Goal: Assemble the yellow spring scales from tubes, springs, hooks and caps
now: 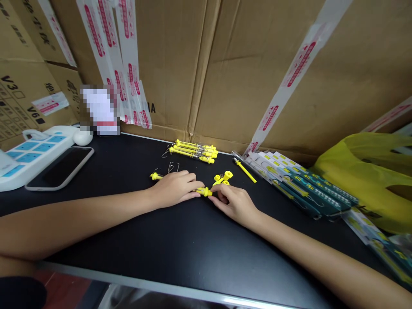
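Observation:
A yellow hook tool [202,191] lies across the middle of the black table, its hooked end sticking out at the left. My left hand [176,188] is closed over its middle and hides part of it. At its right tip, my right hand [233,201] pinches the yellow end between thumb and fingers. Small loose yellow parts [228,175] sit just beyond my right fingers. Bent wire pieces [173,166] lie beyond my left hand. Several similar yellow tools [193,151] are piled near the cardboard. A thin yellow stick [245,170] rests to the right of the loose parts.
Packaged tools [299,184] are stacked at the right beside a yellow plastic bag [367,171]. On the left are a phone [61,168] and a white power strip [38,148]. Large cardboard boxes [251,77] stand along the table's back edge.

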The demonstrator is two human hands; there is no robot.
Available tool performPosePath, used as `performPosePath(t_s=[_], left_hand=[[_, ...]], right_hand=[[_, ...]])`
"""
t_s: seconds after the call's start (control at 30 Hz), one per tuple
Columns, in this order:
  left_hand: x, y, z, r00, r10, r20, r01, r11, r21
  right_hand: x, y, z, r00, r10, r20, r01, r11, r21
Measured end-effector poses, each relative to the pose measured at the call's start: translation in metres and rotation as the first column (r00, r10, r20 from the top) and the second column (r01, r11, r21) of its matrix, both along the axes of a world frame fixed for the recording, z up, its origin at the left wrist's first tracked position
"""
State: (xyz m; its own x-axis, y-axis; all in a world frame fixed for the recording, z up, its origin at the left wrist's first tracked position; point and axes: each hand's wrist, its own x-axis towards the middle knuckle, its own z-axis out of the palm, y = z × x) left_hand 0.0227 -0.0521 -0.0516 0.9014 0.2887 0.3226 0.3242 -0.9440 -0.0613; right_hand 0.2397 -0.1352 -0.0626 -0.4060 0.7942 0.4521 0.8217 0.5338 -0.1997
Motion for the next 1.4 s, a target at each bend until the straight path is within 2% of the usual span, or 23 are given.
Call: performPosePath(t_s=[0.1, 0.2, 0.63, 0.8, 0.9, 1.1, 1.3, 1.4], left_hand=[[0.0003, -0.0002, 0.0, 1.0, 0.002, -0.001, -0.002, 1.0, -0.004], [0.0004, -0.0003, -0.0001, 1.0, 0.002, 0.001, -0.002, 1.0, 0.001], [-0.0003, -0.0004, -0.0008, 1.0, -0.013, 0.003, 0.013, 1.0, 0.004], [-0.0006, -0.0002, -0.0013, 1.0, -0.012, 0.007, 0.012, 1.0, 0.011], [-0.0006, 0.0001, -0.0015, 1.0, -0.013, 0.005, 0.013, 1.0, 0.015], [0.0009, -0.0001, -0.0009, 1.0, -0.01, 0.004, 0.01, 1.0, 0.012], [-0.0003, 0.0, 0.0002, 1.0, -0.009, 0.007, 0.009, 1.0, 0.013], [-0.0006, 0.0001, 0.0001, 1.0, -0.011, 0.006, 0.011, 1.0, 0.01]], right_hand=[[-0.0012, 0.0011, 0.0009, 0.997, -0.068, 0.039, 0.071, 0.995, -0.074], [-0.0017, 0.0022, 0.0009, 0.995, -0.075, 0.062, 0.081, 0.992, -0.095], [0.0005, 0.0004, -0.0009, 0.999, 0.039, -0.026, -0.039, 0.999, -0.002], [-0.0015, -0.0002, 0.0031, 0.999, -0.043, 0.016, 0.044, 0.996, -0.076], [-0.0019, 0.0003, 0.0035, 0.997, -0.051, 0.058, 0.056, 0.994, -0.094], [-0.0004, 0.0009, 0.0006, 0.999, -0.041, 0.035, 0.043, 0.997, -0.058], [0.0, 0.0001, -0.0001, 0.999, 0.036, -0.029, -0.036, 0.999, 0.031], [-0.0008, -0.0004, 0.0012, 1.0, 0.018, -0.026, -0.018, 1.0, 0.014]])
